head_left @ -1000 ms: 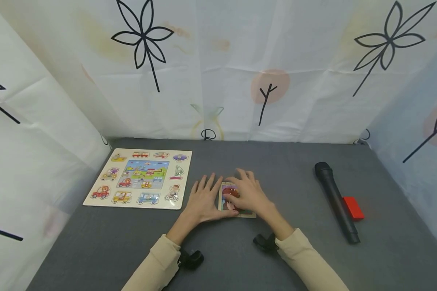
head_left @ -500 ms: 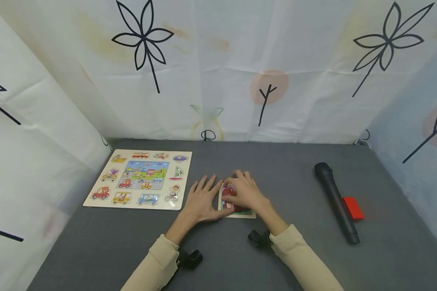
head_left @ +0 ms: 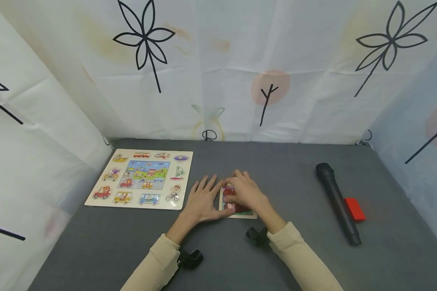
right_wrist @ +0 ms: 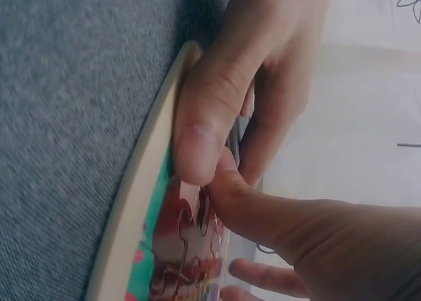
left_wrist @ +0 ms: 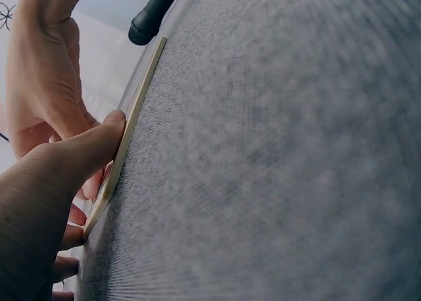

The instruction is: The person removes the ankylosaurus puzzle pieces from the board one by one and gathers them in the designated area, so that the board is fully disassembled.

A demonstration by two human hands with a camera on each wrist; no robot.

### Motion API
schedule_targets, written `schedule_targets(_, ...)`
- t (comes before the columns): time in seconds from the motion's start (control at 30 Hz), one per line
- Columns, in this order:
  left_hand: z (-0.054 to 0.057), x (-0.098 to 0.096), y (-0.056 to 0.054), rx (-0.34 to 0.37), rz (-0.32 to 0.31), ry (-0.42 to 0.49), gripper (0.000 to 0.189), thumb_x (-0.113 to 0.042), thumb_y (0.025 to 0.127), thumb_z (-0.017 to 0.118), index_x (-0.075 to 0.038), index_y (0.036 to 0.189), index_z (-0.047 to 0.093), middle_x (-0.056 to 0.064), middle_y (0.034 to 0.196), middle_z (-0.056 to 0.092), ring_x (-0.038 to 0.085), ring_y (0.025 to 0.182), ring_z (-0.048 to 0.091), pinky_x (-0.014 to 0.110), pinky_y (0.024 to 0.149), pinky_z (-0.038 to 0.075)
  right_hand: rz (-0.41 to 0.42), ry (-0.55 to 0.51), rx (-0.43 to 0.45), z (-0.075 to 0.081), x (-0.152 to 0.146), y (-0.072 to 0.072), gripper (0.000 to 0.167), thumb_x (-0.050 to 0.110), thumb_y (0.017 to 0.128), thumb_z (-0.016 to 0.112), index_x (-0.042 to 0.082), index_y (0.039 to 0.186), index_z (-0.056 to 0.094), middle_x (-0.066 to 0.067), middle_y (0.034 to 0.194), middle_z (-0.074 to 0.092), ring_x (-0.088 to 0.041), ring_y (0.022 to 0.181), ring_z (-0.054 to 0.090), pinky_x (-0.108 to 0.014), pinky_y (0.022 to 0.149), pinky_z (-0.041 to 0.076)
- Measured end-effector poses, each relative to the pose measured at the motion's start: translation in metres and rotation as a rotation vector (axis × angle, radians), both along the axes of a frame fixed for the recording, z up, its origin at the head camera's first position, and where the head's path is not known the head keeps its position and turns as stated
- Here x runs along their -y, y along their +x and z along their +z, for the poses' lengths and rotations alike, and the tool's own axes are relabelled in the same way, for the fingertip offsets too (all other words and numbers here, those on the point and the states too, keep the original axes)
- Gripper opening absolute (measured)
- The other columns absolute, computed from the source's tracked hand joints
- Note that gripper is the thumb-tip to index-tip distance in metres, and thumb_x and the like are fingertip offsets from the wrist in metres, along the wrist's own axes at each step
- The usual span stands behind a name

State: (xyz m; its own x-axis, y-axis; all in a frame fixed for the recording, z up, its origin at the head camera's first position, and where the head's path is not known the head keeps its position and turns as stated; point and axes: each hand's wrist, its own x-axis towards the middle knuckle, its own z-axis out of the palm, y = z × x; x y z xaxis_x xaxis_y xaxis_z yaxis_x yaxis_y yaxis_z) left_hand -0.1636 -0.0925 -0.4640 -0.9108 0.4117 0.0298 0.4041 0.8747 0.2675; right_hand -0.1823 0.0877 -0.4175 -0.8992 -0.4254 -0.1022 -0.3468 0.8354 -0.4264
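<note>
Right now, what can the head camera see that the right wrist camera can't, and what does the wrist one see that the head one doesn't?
Only the head view: the big picture board, the black microphone, the red block and the light sleeves.

Only the right wrist view: the curvy seams across the small puzzle, too tiny to make out from above.

Both: that puzzle, the left hand, the right hand, the grey tabletop and the white cloth with black drawings.

No text or label can be read.
</note>
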Motion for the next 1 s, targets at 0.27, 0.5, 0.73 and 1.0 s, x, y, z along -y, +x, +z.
schedule_targets(0.27,0.0,0.001,-0.001,-0.01,-0.001,-0.002,0.103,-0.079,0.079,0.062,-0.02,0.16,0.037,0.012,0.167,0.035,0.041,0.155,0.029,0.064,0.124,0.025,0.005,-0.006,0.031,0.003,0.002,-0.003,0.044,0.03,0.085,0.084,0.015,0.125,0.072,-0.012,0.132,0.056,-0.03,0.109,0.054,-0.05,0.083,0.056)
schedule_targets(0.5,0.0,0.001,-0.002,0.008,-0.003,-0.015,0.104,-0.08,0.079,0.062,-0.02,0.16,0.037,0.012,0.167,0.033,0.04,0.156,0.028,0.064,0.124,0.025,0.027,-0.016,0.1,0.004,0.001,-0.009,0.042,0.026,0.088,0.082,0.013,0.126,0.069,-0.011,0.125,0.056,-0.026,0.103,0.05,-0.046,0.085,0.052)
schedule_targets(0.73,0.002,-0.001,-0.002,0.011,0.0,-0.026,0.103,-0.081,0.08,0.06,-0.022,0.161,0.036,0.012,0.167,0.033,0.04,0.156,0.028,0.063,0.124,0.025,0.074,-0.034,0.103,0.006,0.0,-0.011,0.045,0.023,0.088,0.082,0.006,0.126,0.064,-0.012,0.129,0.059,-0.032,0.117,0.053,-0.049,0.098,0.052)
schedule_targets(1.0,0.001,0.0,-0.002,0.015,-0.001,-0.027,0.104,-0.08,0.08,0.061,-0.021,0.161,0.034,0.012,0.167,0.034,0.04,0.156,0.029,0.063,0.124,0.026,0.099,-0.104,0.046,0.001,-0.004,-0.009,0.051,0.019,0.086,0.084,0.002,0.13,0.066,-0.014,0.126,0.066,-0.032,0.116,0.062,-0.048,0.099,0.054)
